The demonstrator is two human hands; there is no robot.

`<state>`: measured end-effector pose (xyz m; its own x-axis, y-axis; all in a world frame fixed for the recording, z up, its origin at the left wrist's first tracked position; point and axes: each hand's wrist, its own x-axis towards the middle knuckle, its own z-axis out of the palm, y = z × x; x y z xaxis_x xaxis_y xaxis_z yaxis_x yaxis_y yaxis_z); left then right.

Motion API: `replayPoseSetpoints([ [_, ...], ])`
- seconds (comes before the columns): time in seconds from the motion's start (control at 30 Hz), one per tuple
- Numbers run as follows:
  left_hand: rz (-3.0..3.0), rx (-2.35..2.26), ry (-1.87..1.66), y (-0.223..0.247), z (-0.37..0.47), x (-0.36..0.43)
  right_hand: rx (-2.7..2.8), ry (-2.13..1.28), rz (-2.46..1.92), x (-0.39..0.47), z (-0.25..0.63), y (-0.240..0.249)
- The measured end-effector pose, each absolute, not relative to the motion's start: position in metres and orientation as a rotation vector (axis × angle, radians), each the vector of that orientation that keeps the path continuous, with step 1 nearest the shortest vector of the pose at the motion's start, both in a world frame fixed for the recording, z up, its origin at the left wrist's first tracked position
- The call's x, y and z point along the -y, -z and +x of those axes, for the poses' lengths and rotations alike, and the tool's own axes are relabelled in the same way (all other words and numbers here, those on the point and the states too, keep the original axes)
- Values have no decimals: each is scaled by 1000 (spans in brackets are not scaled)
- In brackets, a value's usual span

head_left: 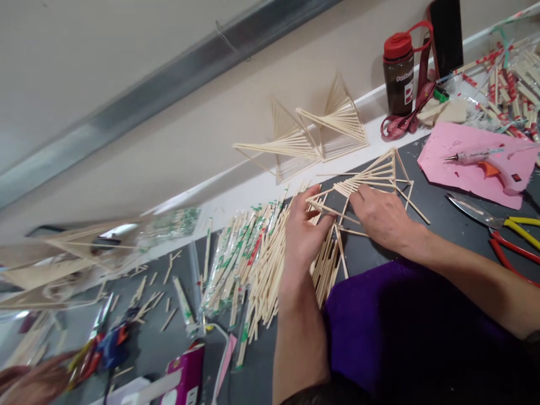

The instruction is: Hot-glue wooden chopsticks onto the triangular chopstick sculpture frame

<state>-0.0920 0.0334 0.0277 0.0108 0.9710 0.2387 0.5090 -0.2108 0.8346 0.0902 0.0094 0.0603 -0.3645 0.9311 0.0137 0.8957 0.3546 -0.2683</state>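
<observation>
A twisted frame of wooden chopsticks (pixel 377 170) lies on the grey tabletop in front of me. My left hand (pixel 306 228) grips the frame's left end, thumb and fingers closed around its sticks. Fingertips of my right hand (pixel 379 216) are pinched at the fanned row of sticks near the frame's middle; what exactly they hold is partly hidden. A thick spread of loose chopsticks (pixel 270 264) lies beneath and beside my left forearm. Left of them are chopsticks in clear and green wrappers (pixel 230 256).
Two finished-looking stick frames (pixel 295 140) stand against the wall. At right lie a glue gun (pixel 491 166) on pink paper (pixel 442 146), pliers (pixel 495 222), a red-capped bottle (pixel 399 76) and wrapper scraps (pixel 506 90). Another person's hand (pixel 42 379) holds pliers at lower left.
</observation>
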Motion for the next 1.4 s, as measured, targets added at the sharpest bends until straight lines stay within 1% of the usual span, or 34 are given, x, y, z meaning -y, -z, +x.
replayPoseSetpoints([
  [0.07, 1782, -1673, -1107, -48, -99, -17, 2448, -335, -1663, -10, 91, -61],
  [0.13, 1706, -1811, -1175, -67, -100, 4, 2453, -346, -1649, -11, 92, -61],
  [0.2, 1617, -1755, -1270, -76, -93, 26, 2455, -347, -1630, -11, 92, -60],
  [0.3, 1437, -1459, -1138, -68, -73, 52, 2433, -334, -1612, -11, 93, -59],
  [0.4, 1141, -1388, -1112, -42, -51, 63, 2428, -344, -1605, -11, 94, -59],
  [0.5, 884, -1339, -1176, -20, -36, 59, 2441, -360, -1602, -12, 95, -59],
  [0.6, 772, -1199, -1166, -12, -29, 44, 2442, -354, -1607, -13, 95, -59],
  [0.8, 687, -1060, -1117, -19, -22, 16, 2442, -346, -1618, -14, 98, -61],
  [1.07, 475, -1008, -1118, -31, -15, 14, 2409, -269, -1622, -16, 99, -57],
  [1.4, 511, -980, -1089, -30, -16, 9, 2421, -260, -1595, -14, 99, -64],
])
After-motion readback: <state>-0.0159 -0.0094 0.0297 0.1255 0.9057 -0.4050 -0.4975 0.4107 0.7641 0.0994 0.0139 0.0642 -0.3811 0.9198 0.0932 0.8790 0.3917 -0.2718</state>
